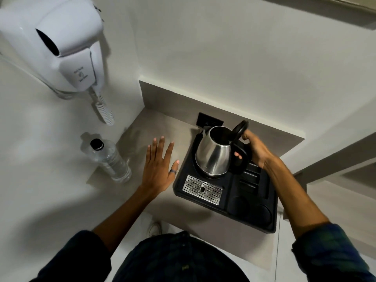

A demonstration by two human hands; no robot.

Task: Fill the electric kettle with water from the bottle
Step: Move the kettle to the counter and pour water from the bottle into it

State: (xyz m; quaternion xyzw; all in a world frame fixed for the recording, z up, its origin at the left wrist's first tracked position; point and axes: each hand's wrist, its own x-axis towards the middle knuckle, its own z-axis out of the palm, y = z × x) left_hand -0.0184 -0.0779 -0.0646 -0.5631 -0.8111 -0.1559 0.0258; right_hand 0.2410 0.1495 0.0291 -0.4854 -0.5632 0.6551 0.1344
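A steel electric kettle [213, 155] stands on a black tray [252, 202] with its black lid [241, 129] raised, so the dark inside shows. My right hand [255, 150] is wrapped around the kettle's black handle. A clear plastic water bottle [110, 159] with a black cap stands upright on the counter at the left, cap on. Between the bottle and the tray, my left hand [159, 167] hovers flat over the counter, fingers spread and holding nothing.
The tray has a perforated metal drip grate [202, 189] at its front left and round recesses at the front right. A white wall-mounted hair dryer [61, 45] with a coiled cord hangs above the bottle. Walls close in the counter [162, 127] at the back and left.
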